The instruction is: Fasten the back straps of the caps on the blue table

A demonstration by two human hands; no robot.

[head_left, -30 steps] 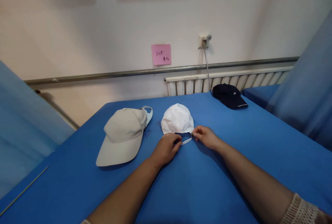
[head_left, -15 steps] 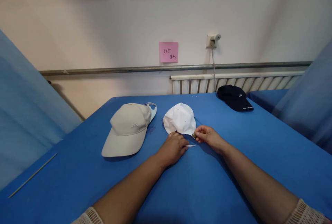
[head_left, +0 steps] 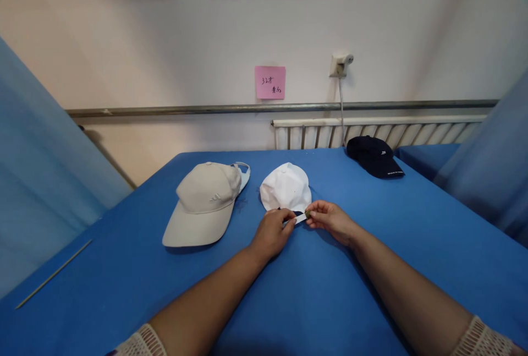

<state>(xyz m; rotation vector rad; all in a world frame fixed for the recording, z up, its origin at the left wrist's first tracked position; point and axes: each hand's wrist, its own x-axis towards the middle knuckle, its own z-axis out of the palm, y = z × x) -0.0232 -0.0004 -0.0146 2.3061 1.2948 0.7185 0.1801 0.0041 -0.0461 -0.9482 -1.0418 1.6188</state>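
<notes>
A white cap [head_left: 285, 186] lies on the blue-covered table with its back opening toward me. My left hand [head_left: 272, 233] is closed on the cap's white strap [head_left: 300, 218], pinching it between thumb and fingers. The strap's free end reaches right, up to a small dark brassy buckle [head_left: 307, 214] at the cap's right rear edge. Thumb and fingers of my right hand [head_left: 333, 223] pinch that buckle. Strap tip and buckle meet or overlap; whether the strap passes through it I cannot tell.
A beige cap [head_left: 206, 193] sits to the left, a dark navy cap [head_left: 373, 156] at the back right. A thin stick [head_left: 53, 274] lies near the left edge. Behind the table [head_left: 330, 301] are a radiator [head_left: 383, 131], a pipe [head_left: 185, 110] and a plugged-in socket [head_left: 340, 65]. Curtains hang at both sides.
My left hand has raised the strap's end from the table side up to the buckle. My right hand keeps its pinch on the buckle, nearly in place.
</notes>
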